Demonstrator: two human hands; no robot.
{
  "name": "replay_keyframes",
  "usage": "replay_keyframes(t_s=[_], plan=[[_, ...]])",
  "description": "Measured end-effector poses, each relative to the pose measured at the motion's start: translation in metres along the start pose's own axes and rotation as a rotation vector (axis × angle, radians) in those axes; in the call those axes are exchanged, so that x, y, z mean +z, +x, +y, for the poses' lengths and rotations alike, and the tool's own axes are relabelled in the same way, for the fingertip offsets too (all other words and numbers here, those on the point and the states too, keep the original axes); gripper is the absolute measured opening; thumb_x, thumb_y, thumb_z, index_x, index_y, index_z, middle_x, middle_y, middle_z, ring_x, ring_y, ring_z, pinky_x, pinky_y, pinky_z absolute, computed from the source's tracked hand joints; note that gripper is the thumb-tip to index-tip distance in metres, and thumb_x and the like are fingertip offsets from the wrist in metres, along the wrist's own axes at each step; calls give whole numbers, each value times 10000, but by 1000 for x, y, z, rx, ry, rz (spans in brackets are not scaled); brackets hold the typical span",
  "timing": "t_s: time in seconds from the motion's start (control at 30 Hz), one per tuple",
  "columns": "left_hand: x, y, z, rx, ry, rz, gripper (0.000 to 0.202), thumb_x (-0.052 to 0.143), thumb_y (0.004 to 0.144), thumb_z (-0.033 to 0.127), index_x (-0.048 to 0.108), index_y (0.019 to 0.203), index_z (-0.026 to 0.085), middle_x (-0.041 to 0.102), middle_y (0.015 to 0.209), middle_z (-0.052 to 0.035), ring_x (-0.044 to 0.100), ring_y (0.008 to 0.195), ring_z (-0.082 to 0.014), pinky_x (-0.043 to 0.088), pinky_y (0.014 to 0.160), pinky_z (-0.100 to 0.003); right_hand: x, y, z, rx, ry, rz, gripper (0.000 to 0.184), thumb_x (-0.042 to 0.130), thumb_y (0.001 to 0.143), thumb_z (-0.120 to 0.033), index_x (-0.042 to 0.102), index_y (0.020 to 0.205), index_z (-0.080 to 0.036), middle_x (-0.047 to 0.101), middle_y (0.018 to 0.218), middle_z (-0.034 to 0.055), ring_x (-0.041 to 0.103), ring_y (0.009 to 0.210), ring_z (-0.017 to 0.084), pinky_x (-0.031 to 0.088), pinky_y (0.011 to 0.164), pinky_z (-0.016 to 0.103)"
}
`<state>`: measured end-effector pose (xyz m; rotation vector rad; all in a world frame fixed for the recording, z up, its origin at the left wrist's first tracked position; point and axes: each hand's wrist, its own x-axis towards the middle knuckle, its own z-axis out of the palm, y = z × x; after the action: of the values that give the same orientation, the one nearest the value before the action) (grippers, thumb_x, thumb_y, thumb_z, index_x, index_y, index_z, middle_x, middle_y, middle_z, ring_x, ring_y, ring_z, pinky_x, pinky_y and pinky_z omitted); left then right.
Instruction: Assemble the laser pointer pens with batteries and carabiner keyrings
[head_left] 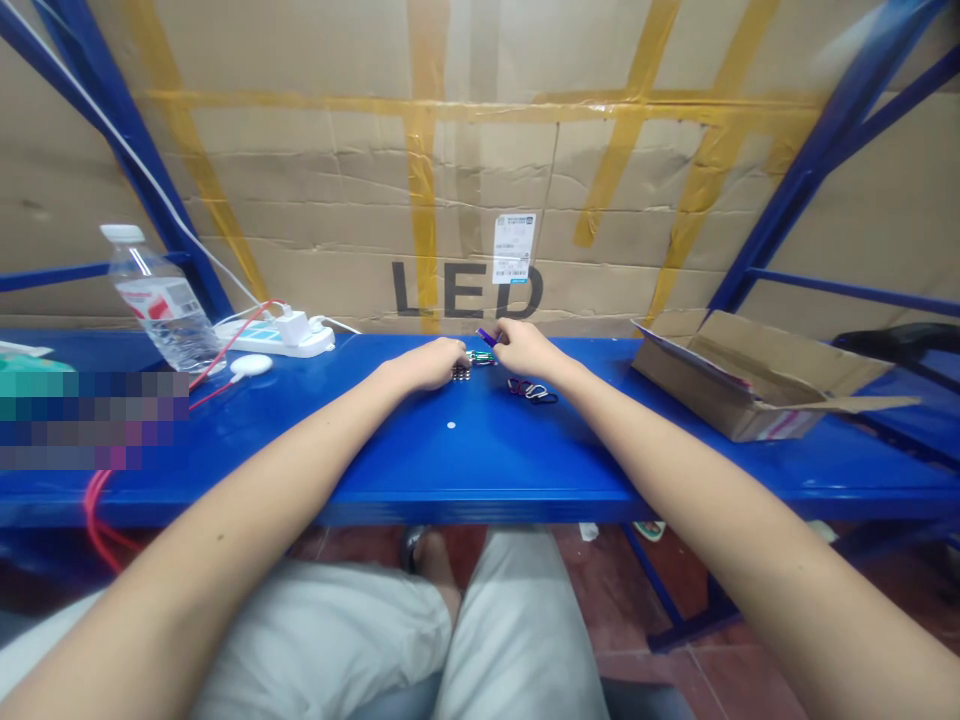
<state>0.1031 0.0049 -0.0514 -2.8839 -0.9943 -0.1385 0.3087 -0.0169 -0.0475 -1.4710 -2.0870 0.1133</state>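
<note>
Near bench [480,460] far edge, right hand [526,350] fingers pinch purple clip [486,337]; left hand [435,362] fingers curled over metal bits [460,372], grip unclear. Clip looks light, stiff, slippery; pinch its sides.

Mid-frame are two hands, the left hand [435,362] and the right hand [525,348], one purple clip [486,338] and an uncountable heap of clips [531,390]; at left one bottle [161,300] and one power strip [274,335]; at right one cardboard box [750,385].
</note>
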Motion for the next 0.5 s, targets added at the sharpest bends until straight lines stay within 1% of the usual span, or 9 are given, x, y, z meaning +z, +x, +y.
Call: replay_keyframes(t_s=[0.17, 0.27, 0.4, 0.5], plan=[[2, -3, -5, -79, -41, -14, 561, 465, 728, -6, 726, 1185, 186, 678, 1232, -114, 625, 1095, -240, 443, 973, -302, 0, -1, 0, 16, 4, -9, 188, 543, 771, -129, 611, 942, -169, 707, 947, 117, 603, 810, 229, 413, 660, 291], [0, -6, -7, -120, -39, -26, 563, 470, 719, -9, 729, 1182, 178, 689, 1229, -111, 616, 1122, -232, 431, 993, -286, 0, -1, 1, 16, 4, -16, 188, 545, 782, -133, 615, 953, -169, 708, 961, 119, 604, 817, 229, 416, 669, 292], [-6, -13, -6, -137, -24, -29, 561, 469, 714, -14, 740, 1170, 167, 705, 1195, -135, 639, 1085, -245, 442, 960, -303, 0, -2, -1, 31, 11, -23, 200, 545, 774, -130, 614, 957, -170, 703, 967, 117, 599, 816, 227, 417, 673, 293], [-8, -18, -5, -160, -36, -38, 539, 478, 721, 3, 756, 1146, 184, 716, 1168, -137, 657, 1022, -255, 451, 931, -321, -1, -3, -4, 26, 23, -27, 199, 537, 762, -121, 609, 941, -170, 698, 962, 116, 592, 818, 227, 420, 689, 299]])
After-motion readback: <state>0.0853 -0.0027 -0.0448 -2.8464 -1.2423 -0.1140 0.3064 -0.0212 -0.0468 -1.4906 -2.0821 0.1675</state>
